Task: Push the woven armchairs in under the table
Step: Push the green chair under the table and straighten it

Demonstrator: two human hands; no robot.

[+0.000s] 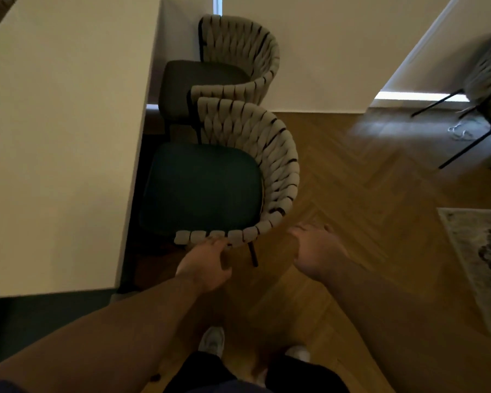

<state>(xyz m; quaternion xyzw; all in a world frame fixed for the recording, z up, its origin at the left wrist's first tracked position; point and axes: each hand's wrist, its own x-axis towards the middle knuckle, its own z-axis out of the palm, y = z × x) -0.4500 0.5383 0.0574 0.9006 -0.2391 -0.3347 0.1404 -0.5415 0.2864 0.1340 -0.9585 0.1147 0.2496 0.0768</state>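
Here the fingers (214, 243) of the left hand (204, 268) curl onto the tip of the woven arm of the near armchair (267, 154), apparently gripping its thick band. The right hand (316, 251) hangs blurred just beside the curved back, holding nothing, its fingers seemingly loose. To push well, I judge that hand should settle on the back's rim so both hands press together toward the counter (63, 137); a one-sided shove would likely swivel the chair. The slim dark leg (253, 255) just beyond the left fingers could drag on the herringbone wood floor (338, 194), so a steady slide suits best. Whether the arms clear the counter's underside cannot be told. The shell is broad pale padded straps plaited over a dark frame, probably soft and slightly yielding, wrapped round a smooth dark green cushion (201, 185) whose front edge tucks beneath the matte, straight-edged counter. Farther off, the far armchair (244, 43), of the same weave, stands likewise at the counter's side.
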